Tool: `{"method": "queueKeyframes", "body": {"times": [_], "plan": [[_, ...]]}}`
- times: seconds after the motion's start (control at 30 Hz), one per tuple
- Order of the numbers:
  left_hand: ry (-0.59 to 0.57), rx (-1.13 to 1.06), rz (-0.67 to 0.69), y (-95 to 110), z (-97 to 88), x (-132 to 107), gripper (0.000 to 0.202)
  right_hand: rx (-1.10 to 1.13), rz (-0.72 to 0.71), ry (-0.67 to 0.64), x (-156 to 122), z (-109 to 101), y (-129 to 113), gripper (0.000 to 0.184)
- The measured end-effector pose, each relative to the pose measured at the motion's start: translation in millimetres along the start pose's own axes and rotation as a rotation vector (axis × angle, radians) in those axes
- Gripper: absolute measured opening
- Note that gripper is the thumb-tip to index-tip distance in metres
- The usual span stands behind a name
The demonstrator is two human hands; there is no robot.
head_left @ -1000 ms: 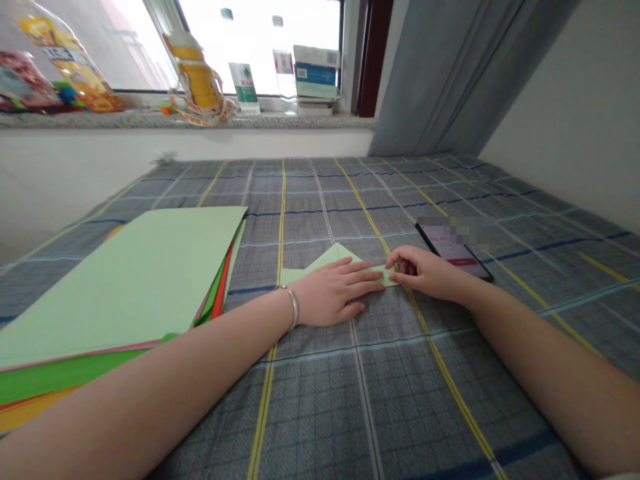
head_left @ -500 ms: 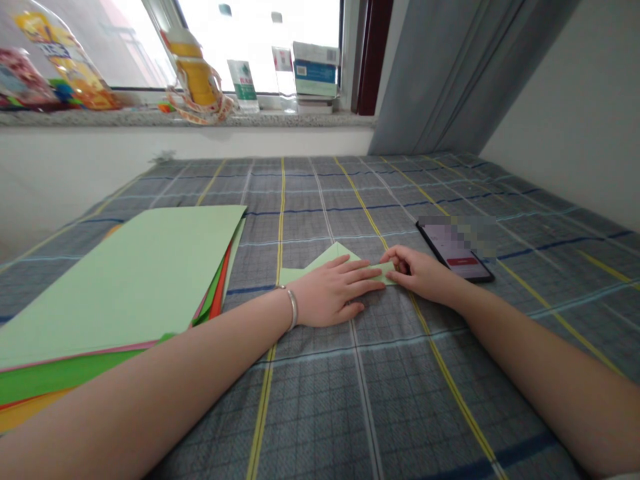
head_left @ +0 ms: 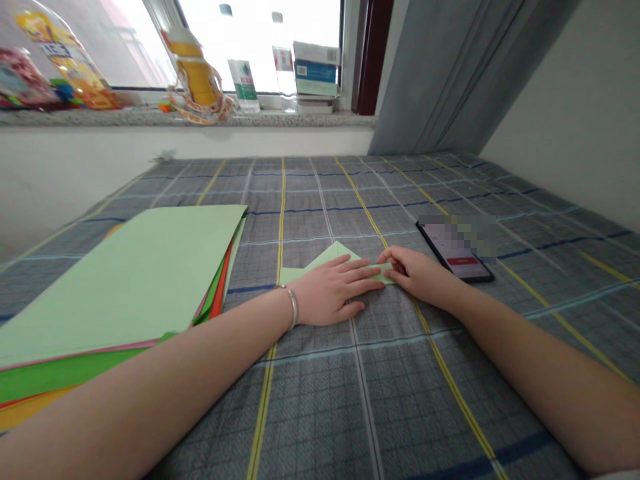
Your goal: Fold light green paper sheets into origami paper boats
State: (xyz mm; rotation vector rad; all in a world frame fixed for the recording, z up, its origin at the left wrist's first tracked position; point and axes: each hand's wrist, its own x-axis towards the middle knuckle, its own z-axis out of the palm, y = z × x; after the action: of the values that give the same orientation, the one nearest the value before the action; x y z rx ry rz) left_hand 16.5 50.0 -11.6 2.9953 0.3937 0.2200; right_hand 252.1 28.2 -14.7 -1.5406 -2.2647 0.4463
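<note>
A pale green folded paper [head_left: 325, 265] lies on the plaid cloth, with a pointed fold rising at its far edge. My left hand [head_left: 334, 290] rests flat on top of it and covers its middle, with a metal bangle [head_left: 293, 309] on the wrist. My right hand [head_left: 417, 273] comes in from the right, its curled fingertips on the paper's right end. Both hands touch at the fingertips or nearly so. The paper under them is hidden.
A stack of coloured paper sheets [head_left: 115, 280], pale green on top, lies to the left. A phone [head_left: 455, 252] with a lit screen lies just beyond my right hand. Bottles and packets [head_left: 197, 67] stand on the stone windowsill [head_left: 185, 119] at the far side; a grey curtain [head_left: 440, 73] hangs right.
My right hand has shifted slightly left along the paper's end. The view has rolled a little more level. The paper and my left hand stay in place.
</note>
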Motion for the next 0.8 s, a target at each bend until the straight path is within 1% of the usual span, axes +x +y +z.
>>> {"method": "queueKeyframes", "body": {"times": [0.1,0.23,0.3,0.43,0.5,0.6,0.7,0.8], "plan": [[-0.003,0.001,0.005,-1,0.2,0,0.049,-0.058,-0.043,0.018,0,1,-1,0.018],[0.010,-0.003,-0.008,-1,1.2,0,0.048,-0.253,-0.132,0.081,0,2,-5,0.019],[0.012,0.009,-0.022,0,1.3,0,0.047,-0.315,-0.146,0.112,0,3,-6,0.018],[0.002,0.019,-0.040,1,0.6,1,0.047,-0.277,-0.144,0.146,2,6,-1,0.020],[0.003,0.015,-0.039,1,0.3,1,0.047,-0.218,-0.160,0.125,2,7,3,0.025],[0.015,0.004,-0.033,1,0.3,1,0.047,-0.178,-0.182,0.058,1,10,7,0.040],[0.014,-0.006,-0.032,0,0.8,1,0.047,-0.199,-0.143,0.011,0,13,9,0.058],[0.009,-0.010,-0.039,0,1.3,1,0.046,-0.223,-0.096,-0.041,0,14,9,0.066]]}}
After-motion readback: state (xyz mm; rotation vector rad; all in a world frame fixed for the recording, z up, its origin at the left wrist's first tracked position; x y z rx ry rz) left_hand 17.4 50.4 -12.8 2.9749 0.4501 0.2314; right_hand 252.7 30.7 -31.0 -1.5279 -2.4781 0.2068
